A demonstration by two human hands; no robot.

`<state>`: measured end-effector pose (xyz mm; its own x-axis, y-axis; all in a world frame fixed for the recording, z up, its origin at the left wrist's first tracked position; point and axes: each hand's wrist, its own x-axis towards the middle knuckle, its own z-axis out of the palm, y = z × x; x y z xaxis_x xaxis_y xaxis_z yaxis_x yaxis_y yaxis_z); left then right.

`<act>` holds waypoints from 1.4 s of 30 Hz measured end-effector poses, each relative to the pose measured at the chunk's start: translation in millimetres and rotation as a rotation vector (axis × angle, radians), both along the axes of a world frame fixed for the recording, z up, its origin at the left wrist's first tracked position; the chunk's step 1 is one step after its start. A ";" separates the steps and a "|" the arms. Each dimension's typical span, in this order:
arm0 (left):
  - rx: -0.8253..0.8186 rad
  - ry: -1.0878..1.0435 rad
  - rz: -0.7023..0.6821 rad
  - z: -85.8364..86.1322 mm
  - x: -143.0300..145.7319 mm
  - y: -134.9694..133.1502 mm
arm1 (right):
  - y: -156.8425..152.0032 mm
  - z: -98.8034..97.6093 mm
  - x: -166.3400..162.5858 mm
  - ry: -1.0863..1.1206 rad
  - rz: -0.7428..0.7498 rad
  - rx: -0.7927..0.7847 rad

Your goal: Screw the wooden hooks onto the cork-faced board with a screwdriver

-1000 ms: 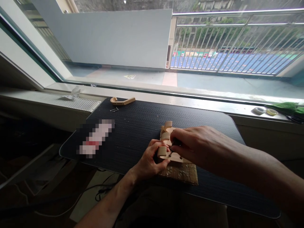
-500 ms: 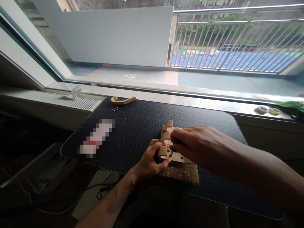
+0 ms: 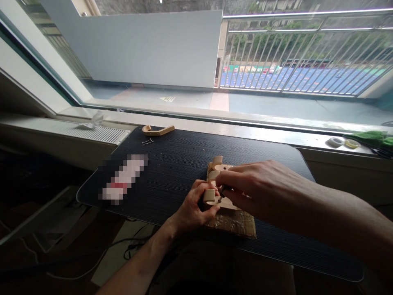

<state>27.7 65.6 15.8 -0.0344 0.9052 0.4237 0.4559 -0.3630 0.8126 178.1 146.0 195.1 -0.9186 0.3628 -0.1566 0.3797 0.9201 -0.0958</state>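
A wooden hook [image 3: 229, 203] with a curled end lies across a rough wooden board [image 3: 235, 224] on the black table. Fingers and thumb of my left hand [image 3: 193, 207] clamp this hook near its curl. Above it, my right hand [image 3: 248, 184] is closed around a small dark-handled screwdriver [image 3: 223, 190], mostly hidden by the fingers. Its tip meets the hook at a screw or hole close to the curl. Two similar hooks sit farther up the board, including the farthest hook [image 3: 217, 160]; my right hand partly covers them.
Another wooden hook [image 3: 159, 132] lies at the table's far left, with several screws [image 3: 147, 141] beside it. A blurred-out pink and white item [image 3: 124, 180] rests on the left of the black table [image 3: 172, 164]. Tape rolls [image 3: 335, 142] sit on the windowsill at right.
My right hand has turned and shifted slightly, showing more of the screwdriver and uncovering a hole in the farthest hook. My left hand keeps its hold on the near hook.
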 end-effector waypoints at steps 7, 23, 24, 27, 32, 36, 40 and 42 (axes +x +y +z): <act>-0.077 -0.006 -0.002 -1.7 -1.2 -0.8 | -2.5 -2.9 -6.1 -0.006 0.042 0.002; -0.041 -0.016 0.006 -0.4 0.3 -0.2 | -3.9 0.5 -3.1 -0.015 0.034 -0.001; -0.040 -0.017 0.004 0.1 0.2 -0.2 | -3.5 -0.1 -2.9 -0.016 0.035 -0.014; -0.019 -0.017 -0.012 1.2 -0.1 0.0 | -1.7 -2.4 -3.6 -0.020 -0.010 -0.035; -0.004 -0.010 0.001 -0.1 -0.2 -0.3 | 0.2 -7.5 -5.0 -0.066 -0.131 -0.013; -0.029 0.003 0.009 -0.1 -0.2 -0.9 | -1.7 -9.6 -6.0 -0.079 -0.149 0.046; -0.015 -0.009 0.000 -0.3 -0.3 -0.5 | -3.8 -5.1 -5.0 -0.084 -0.148 0.060; -0.010 -0.018 0.001 -0.6 -0.3 -0.3 | -3.9 -2.1 -3.3 -0.061 -0.108 0.031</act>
<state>27.4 65.4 15.2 -0.0431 0.9092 0.4141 0.4415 -0.3545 0.8243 174.8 142.1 193.0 -0.8632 0.4643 -0.1984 0.4807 0.8759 -0.0411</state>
